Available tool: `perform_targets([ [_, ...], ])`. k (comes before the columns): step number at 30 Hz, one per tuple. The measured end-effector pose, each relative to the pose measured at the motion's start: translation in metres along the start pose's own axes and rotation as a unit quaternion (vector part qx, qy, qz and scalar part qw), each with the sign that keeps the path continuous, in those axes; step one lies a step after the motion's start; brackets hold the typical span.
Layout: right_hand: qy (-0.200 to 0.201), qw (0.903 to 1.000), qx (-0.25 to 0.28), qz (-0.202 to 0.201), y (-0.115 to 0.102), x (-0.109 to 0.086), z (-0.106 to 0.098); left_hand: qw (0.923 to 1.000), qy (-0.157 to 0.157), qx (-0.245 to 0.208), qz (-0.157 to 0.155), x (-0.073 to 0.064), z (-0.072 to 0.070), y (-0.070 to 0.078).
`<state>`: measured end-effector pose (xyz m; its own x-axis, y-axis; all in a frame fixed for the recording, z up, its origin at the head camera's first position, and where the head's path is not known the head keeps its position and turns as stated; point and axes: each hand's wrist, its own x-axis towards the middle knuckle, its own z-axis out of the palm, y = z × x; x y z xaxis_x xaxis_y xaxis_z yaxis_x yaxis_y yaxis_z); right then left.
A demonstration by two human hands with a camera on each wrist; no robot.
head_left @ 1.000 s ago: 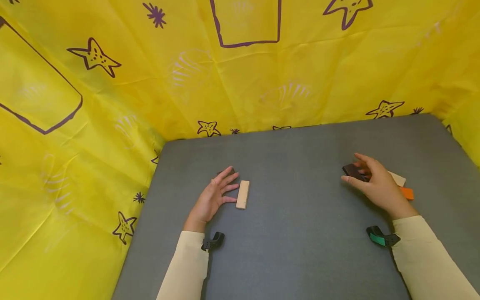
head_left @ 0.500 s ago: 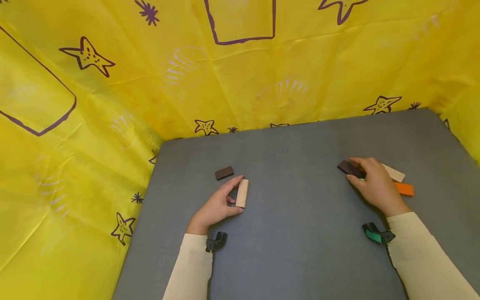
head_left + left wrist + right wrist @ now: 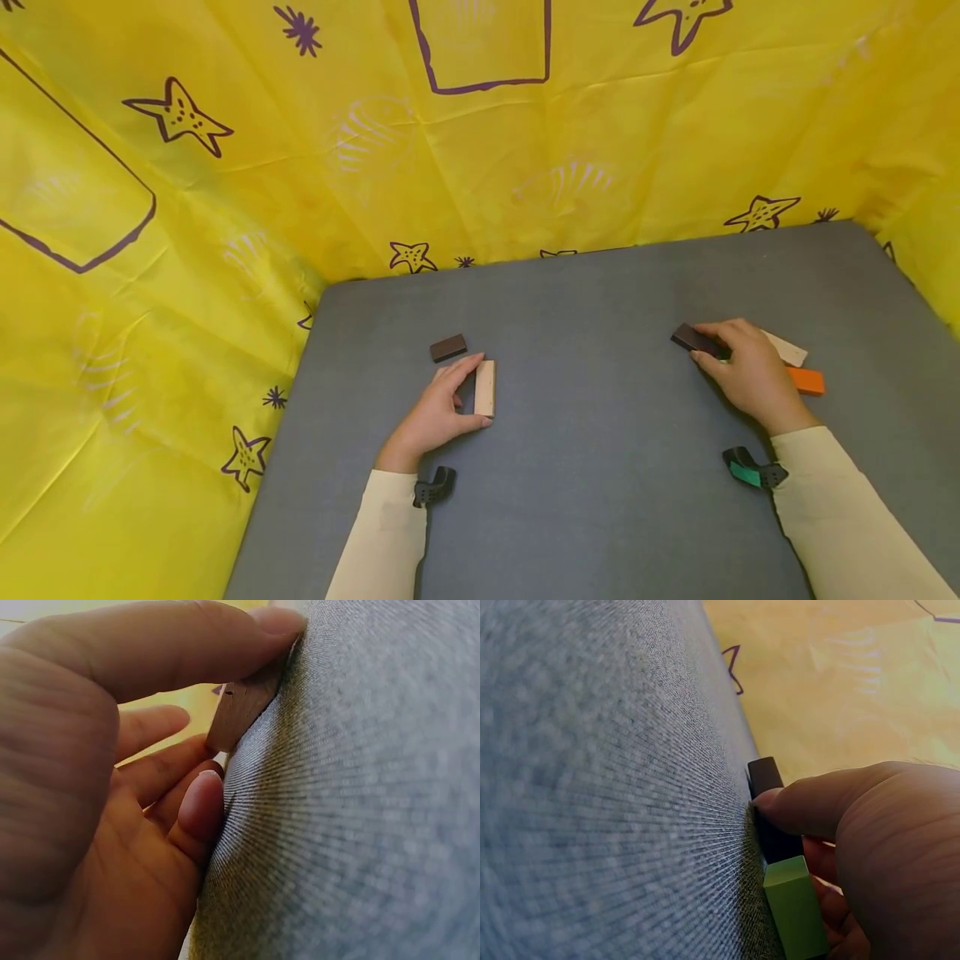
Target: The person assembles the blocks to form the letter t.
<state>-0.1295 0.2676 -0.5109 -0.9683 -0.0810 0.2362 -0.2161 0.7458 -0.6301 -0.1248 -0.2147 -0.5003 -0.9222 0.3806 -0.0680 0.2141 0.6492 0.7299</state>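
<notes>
A pale wooden block (image 3: 486, 390) lies on the grey table, and my left hand (image 3: 435, 412) holds it by its two ends between thumb and fingertips. In the left wrist view the wooden block (image 3: 244, 712) shows beyond the thumb, low against the cloth. My right hand (image 3: 750, 375) pinches a dark block (image 3: 687, 337), with the thumb on its near side. The right wrist view shows that dark block (image 3: 765, 774) end to end with a green block (image 3: 795, 904), which the hand mostly hides in the head view.
A dark brown block (image 3: 448, 347) lies just beyond the left hand. Another pale block (image 3: 786, 347) and an orange block (image 3: 807, 381) lie partly behind the right hand. A yellow patterned cloth (image 3: 480, 183) hangs along the back and left of the grey table (image 3: 585, 467).
My left hand has turned from spread fingers beside the pale block to gripping its ends, uncovering the dark brown block. The right thumb and fingers have closed on the dark block.
</notes>
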Motion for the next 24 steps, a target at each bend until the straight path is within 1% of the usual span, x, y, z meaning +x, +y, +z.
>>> perform_targets([
  [5, 0.001, 1.0, -0.004, -0.004, 0.0004, -0.0004, 0.0, 1.0, -0.004, -0.001, -0.003, -0.0018, -0.0029, 0.0028],
  [9, 0.0, 0.9999, -0.011, 0.0, -0.0005, -0.0011, -0.0003, 1.0, -0.001, 0.0, -0.001, -0.0018, -0.0038, 0.0006],
  [16, 0.011, 0.9999, -0.009, -0.005, -0.0031, -0.0029, -0.0016, 0.9996, 0.016, 0.014, 0.019, 0.0011, -0.0027, -0.0028],
  [20, 0.019, 0.9997, -0.008, -0.016, -0.0046, -0.0027, -0.0017, 0.9992, 0.028, 0.01, 0.026, 0.0019, -0.0015, 0.0004],
  [24, 0.023, 0.9993, -0.007, -0.03, -0.0084, -0.0016, -0.002, 0.9986, 0.033, -0.002, 0.041, 0.004, 0.0013, 0.0061],
])
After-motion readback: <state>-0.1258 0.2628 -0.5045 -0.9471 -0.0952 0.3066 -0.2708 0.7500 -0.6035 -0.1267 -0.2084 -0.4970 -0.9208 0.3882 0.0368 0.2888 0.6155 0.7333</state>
